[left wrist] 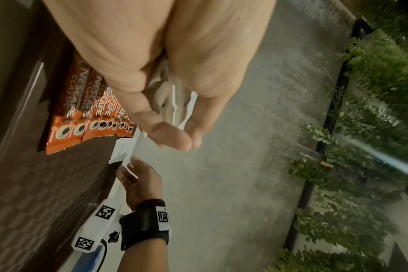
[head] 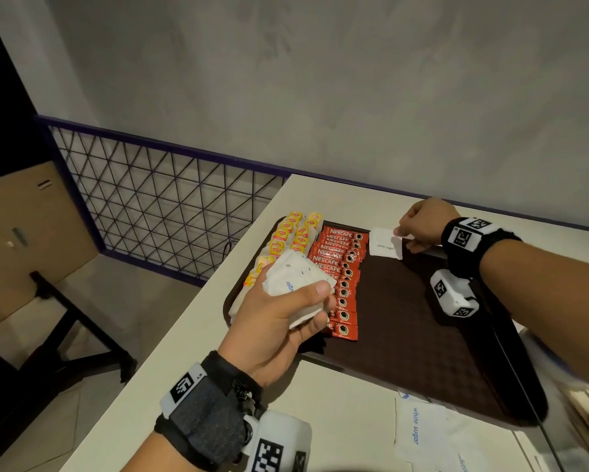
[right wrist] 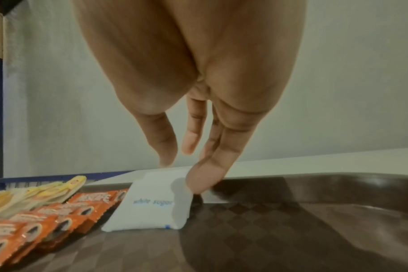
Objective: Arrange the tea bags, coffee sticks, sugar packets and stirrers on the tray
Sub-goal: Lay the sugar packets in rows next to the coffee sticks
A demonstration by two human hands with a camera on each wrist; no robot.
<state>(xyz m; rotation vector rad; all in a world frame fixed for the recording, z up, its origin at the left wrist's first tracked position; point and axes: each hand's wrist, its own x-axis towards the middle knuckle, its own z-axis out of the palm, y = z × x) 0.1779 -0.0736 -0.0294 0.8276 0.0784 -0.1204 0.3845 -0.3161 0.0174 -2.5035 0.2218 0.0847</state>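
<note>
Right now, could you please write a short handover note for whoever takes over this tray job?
Left hand: grips a bunch of sugar packets above the tray's left side.
Right hand: fingertips on one white sugar packet at the far edge of the tray, next to the coffee row.
Done: tea bags along the left side, coffee sticks in a row beside them.
Left: lay out the held sugar packets and the loose sugar packets on the table; then the stirrers, which I cannot pick out.

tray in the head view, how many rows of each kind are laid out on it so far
Lipton tea bags: 2 rows
Nescafe coffee sticks: 1 row
white sugar packet: 1 row, just begun with a single packet
Total: 4 rows
</note>
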